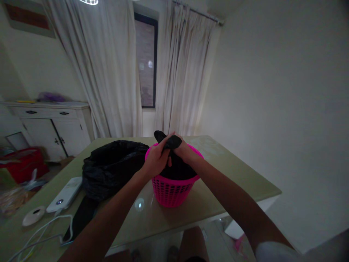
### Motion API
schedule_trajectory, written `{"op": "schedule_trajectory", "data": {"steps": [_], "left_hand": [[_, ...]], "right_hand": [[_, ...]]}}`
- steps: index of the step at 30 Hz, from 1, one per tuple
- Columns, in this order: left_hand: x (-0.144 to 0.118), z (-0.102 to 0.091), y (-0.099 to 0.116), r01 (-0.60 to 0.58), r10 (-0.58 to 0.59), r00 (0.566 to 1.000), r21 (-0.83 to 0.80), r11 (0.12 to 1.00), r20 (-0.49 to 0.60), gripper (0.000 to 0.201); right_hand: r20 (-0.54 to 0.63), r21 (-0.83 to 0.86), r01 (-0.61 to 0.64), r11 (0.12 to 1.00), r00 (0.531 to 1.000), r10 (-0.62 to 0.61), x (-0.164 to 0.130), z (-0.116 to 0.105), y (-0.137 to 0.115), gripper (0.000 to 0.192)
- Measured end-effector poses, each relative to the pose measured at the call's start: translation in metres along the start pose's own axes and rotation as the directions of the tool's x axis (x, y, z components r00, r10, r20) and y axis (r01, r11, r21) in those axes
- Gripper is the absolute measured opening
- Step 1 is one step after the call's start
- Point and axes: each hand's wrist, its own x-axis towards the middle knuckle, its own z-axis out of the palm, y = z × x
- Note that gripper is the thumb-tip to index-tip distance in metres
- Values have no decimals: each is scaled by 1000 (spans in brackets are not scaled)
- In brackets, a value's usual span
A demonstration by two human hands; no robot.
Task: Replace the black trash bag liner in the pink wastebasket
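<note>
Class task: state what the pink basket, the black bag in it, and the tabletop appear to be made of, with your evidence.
Pink basket: likely moulded plastic, from its bright uniform colour and rows of punched holes. Black bag: probably thin plastic film, crinkled and bunched between the left hand and right hand. Tabletop: glossy, maybe glass or lacquer; it reflects a light.

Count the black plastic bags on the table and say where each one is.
2. One black bag lines the pink basket, its top gripped by the left hand and right hand. A bulging black bag lies left of the basket. Others may be hidden behind it.
</note>
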Motion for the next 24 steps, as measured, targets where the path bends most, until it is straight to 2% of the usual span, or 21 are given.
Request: {"op": "schedule_trajectory", "data": {"steps": [3, 6, 10, 14, 16, 18, 21, 24], "left_hand": [[2, -2, -3, 9, -9, 995, -4, 1000, 97, 47], [5, -6, -3, 47, -37, 979, -44, 998, 203, 51], [7, -11, -2, -36, 26, 977, 46, 998, 213, 61], [7, -16, -3, -56, 38, 975, 78, 995, 219, 51], [8, -19, -4, -82, 59, 974, 97, 992, 217, 42], [8, -22, -5, -141, 113, 973, 130, 981, 202, 33], [9, -27, -8, -196, 173, 975, 173, 965, 135, 27], [8, -29, -10, -139, 127, 987, 121, 983, 103, 26]], "right_hand": [[99, -94, 134, 987, 987, -125, -1, -10, 2, 26], [236, -94, 141, 985, 965, -116, -5, -20, -1, 24], [289, -149, 159, 976, 951, -111, -7, -33, -6, 24], [275, -317, 31, 948, 959, 61, -6, -38, -3, 19], [272, -345, -40, 938, 952, 141, -6, -37, -1, 18], [281, -296, -119, 948, 937, 206, -8, -35, 1, 17], [292, -127, -252, 959, 915, 279, -12, -34, -2, 18], [313, -30, -289, 957, 906, 284, -18, -35, -9, 20]]}}
